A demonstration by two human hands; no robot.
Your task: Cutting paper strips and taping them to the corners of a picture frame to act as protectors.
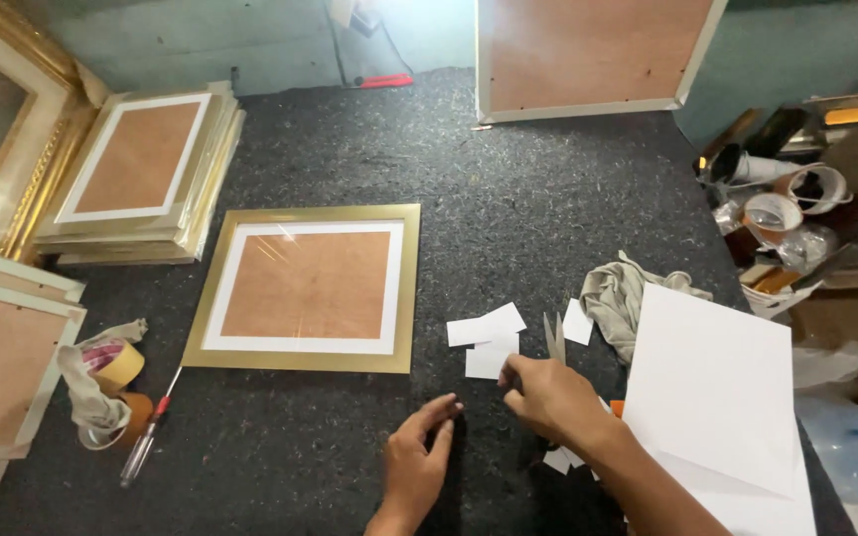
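Pinching a small white paper slip (486,364) with my right hand (551,395); left hand (417,459) loosely curled, empty, fingertips on dark felt tabletop (508,208) near gold picture frame (307,288).

Open felt between gold frame (308,288) and paper slips (486,326); rightward blocked by cloth (623,293), white sheets (717,397).
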